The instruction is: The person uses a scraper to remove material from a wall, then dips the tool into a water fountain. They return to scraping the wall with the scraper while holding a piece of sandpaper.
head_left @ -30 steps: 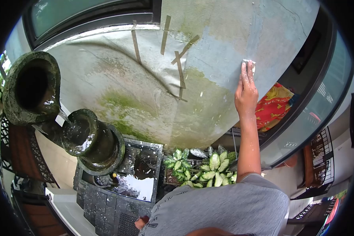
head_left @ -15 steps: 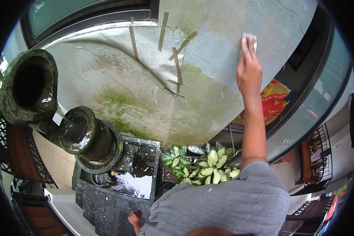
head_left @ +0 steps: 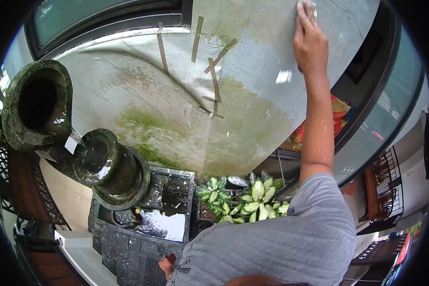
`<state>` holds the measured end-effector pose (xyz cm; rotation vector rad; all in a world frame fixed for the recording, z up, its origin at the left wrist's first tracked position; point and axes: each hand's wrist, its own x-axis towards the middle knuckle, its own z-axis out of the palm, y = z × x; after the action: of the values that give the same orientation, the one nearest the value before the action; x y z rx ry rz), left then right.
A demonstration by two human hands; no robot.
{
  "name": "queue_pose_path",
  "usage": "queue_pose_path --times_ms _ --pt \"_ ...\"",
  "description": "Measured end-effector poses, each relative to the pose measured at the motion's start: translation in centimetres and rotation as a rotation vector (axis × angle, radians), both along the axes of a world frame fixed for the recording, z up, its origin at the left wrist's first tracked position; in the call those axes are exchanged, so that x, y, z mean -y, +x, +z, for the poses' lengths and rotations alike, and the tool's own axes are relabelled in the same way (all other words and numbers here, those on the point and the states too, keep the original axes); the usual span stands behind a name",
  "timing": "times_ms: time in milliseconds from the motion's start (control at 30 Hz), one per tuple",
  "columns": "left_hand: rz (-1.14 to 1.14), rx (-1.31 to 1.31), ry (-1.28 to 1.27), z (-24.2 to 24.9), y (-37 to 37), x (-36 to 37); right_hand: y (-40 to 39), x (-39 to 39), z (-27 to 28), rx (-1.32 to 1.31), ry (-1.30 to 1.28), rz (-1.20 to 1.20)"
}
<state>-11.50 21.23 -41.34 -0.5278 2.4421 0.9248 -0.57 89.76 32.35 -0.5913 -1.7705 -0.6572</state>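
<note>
High on the wall (head_left: 267,62), my right hand (head_left: 312,45) presses a small flat pale piece (head_left: 314,10), which looks like a scraper, against the surface with outstretched fingers. Its exact kind is hard to make out, as the fingers cover most of it. A white flake (head_left: 284,76) hangs in the air below and left of that hand, and smaller white specks are scattered around the forearm. My left hand (head_left: 167,263) is low beside my body, fingers curled in, with nothing visible in it. Grey-blue and green-stained patches mark the wall.
A stone fountain (head_left: 35,102) with stacked bowls pours water at the left, above a pool basin (head_left: 190,205). Leafy plants (head_left: 260,198) grow at the wall's foot. Brown tape strips (head_left: 162,47) hold a loose sheet (head_left: 186,52) on the wall. A dark-framed opening (head_left: 391,81) lies to the right.
My right hand has moved up the wall, slightly to the right, with the pale piece. A white flake now shows in the air below it. My left hand has barely moved.
</note>
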Motion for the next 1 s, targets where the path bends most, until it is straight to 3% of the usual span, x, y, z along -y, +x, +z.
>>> queue_pose_path --times_ms 67,133,200,233,300,433,500,567,633,667,733,800,900,1000 --pt "0.018 0.019 -0.050 0.4 -0.3 -0.6 1.1 0.9 -4.6 -0.009 -0.098 0.003" --pt "0.041 0.037 -0.108 -2.9 -0.5 2.1 2.8 1.2 -10.3 0.057 -0.150 -0.115" --pt "0.120 0.155 0.273 -2.2 -1.0 1.8 3.2 0.6 -12.8 0.048 -0.164 -0.064" --pt "0.124 0.156 0.264 -2.0 0.8 2.7 3.7 0.6 -13.7 0.044 -0.202 -0.047" --pt "-0.044 0.035 -0.052 -1.7 0.9 1.7 2.7 -0.1 -10.7 0.031 -0.080 -0.044" --pt "-0.081 0.101 -0.239 0.0 0.1 0.6 0.9 0.0 -2.6 -0.034 -0.028 0.000" --pt "-0.098 0.037 -0.100 -0.6 -1.1 0.3 0.7 0.5 -1.7 -0.032 0.013 0.039" --pt "-0.109 0.013 -0.033 -0.3 -1.3 0.6 2.2 0.2 -5.4 -0.023 -0.051 0.025" --pt "-0.271 -0.119 -0.096 0.5 -1.2 -0.6 3.0 1.3 -9.9 -0.005 -0.257 -0.058" --pt "-0.053 -0.014 -0.037 0.1 -1.4 -0.9 3.3 1.1 -11.3 -0.005 -0.249 -0.042" --pt "-0.027 0.007 0.028 -1.8 -1.3 -0.6 3.9 0.3 -12.6 -0.010 -0.198 -0.006" --pt "0.030 0.095 0.232 -2.4 -1.6 0.4 3.2 0.5 -10.2 -0.032 -0.172 0.001" --pt "0.063 0.116 0.223 -1.9 -1.5 0.7 3.2 -0.4 -5.5 -0.051 -0.070 0.020" --pt "0.068 0.091 0.283 -2.5 -1.2 1.5 3.5 0.3 -5.2 -0.039 -0.146 -0.038"
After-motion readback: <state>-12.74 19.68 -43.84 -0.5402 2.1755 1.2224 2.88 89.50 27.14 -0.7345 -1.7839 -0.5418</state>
